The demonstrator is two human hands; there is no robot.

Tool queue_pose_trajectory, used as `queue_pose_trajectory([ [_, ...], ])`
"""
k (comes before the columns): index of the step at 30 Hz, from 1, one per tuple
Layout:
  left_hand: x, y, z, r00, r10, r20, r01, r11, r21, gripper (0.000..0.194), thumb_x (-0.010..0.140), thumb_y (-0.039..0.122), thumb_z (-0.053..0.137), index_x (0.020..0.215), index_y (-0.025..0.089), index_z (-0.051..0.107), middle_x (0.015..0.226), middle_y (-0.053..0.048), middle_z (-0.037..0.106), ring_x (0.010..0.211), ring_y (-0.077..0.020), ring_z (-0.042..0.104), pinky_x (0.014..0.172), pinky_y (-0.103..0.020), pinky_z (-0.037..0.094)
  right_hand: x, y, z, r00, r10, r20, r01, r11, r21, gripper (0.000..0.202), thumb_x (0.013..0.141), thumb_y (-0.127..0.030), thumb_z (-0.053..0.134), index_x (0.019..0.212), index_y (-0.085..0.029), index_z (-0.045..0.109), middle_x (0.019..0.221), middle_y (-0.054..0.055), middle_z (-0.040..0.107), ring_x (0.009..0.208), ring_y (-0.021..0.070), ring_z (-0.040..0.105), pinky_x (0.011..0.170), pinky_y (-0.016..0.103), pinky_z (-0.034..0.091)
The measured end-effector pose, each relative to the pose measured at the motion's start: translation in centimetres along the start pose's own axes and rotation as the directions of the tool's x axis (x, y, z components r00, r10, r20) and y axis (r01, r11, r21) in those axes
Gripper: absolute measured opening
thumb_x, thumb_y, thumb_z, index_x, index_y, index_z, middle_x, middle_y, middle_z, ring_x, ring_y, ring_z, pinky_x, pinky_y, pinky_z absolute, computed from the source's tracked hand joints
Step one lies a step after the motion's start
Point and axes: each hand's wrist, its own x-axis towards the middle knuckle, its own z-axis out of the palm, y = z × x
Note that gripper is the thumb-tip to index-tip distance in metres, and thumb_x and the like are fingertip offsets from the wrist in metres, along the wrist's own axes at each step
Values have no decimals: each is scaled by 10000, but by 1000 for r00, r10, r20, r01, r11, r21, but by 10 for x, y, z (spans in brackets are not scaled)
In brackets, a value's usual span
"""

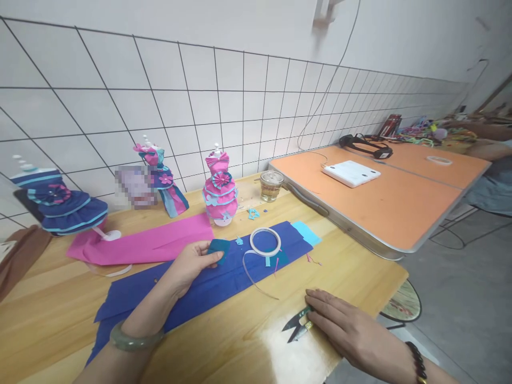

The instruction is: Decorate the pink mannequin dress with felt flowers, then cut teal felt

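Between the thumb and fingers of my left hand [196, 262] is a small teal piece [218, 250], held above a long blue sheet [224, 282]. My right hand [346, 328] lies over the handles of small thread snips [298, 324] on the wooden table, its fingers covering part of them; their blades point left and stand apart. A white tape roll [265, 242] rests on the blue sheet with a loose strip trailing toward me. Near it are teal and pink scraps. A light blue piece [307, 233] lies at the sheet's right end.
Small dress forms in blue [66, 205], multicolour [164, 178] and pink [220, 189] stand along the wall. A pink sheet [160, 240] and a lidded glass [271, 185] are on the table [224, 346]. An orange table [380, 208] holds a white box [351, 173]. Another person sits far right.
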Motion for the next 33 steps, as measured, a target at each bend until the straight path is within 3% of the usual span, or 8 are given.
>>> queue_pose_trajectory([
  [3,0,-1,0,1000,-16,9,17,998,-52,259,608,294,722,812,143,668,757,-29,627,647,-119,527,627,-238,424,1,1,-5,998,-9,63,8,1000,22,344,854,-60,346,1073,-128,602,1147,158,614,1110,264,542,921,401,484],
  [7,1,-3,0,998,-54,12,55,991,-125,248,602,274,730,810,155,664,776,-30,634,687,-126,554,660,-249,442,13,16,-9,986,75,149,-91,990,106,379,869,-106,386,1233,-148,485,1196,122,585,1112,206,537,936,341,474],
  [11,3,-7,1,997,-70,38,74,988,-132,234,627,271,716,815,146,652,778,-35,629,702,-125,561,658,-239,441,43,39,2,992,126,23,-127,990,54,338,910,-105,320,1188,-136,510,1119,134,618,1055,217,554,888,383,470],
  [17,4,-13,1,993,-99,67,106,987,-123,229,644,277,702,814,141,632,758,-25,611,698,-118,554,655,-229,435,81,56,24,999,27,38,-28,999,18,277,935,-166,318,1001,-143,587,875,120,664,861,192,597,765,345,454],
  [22,8,-20,2,988,-123,92,134,984,-120,215,640,292,702,769,142,619,720,-15,607,678,-116,556,623,-219,427,83,61,25,995,53,79,-58,997,51,287,940,-146,289,1020,-144,564,801,96,647,788,178,588,730,321,426],
  [29,11,-26,2,987,-131,96,143,981,-130,218,637,292,706,766,145,610,722,-12,615,691,-120,575,658,-233,442,83,62,7,990,63,125,-84,981,175,290,927,-111,282,1064,-140,537,846,100,636,814,193,571,733,345,441],
  [33,12,-26,2,987,-127,94,139,981,-135,231,645,294,706,795,150,607,734,-11,619,694,-119,582,664,-236,446,80,61,-2,974,208,91,-227,908,352,247,900,-149,364,1054,-181,554,906,95,635,838,197,574,739,360,458],
])
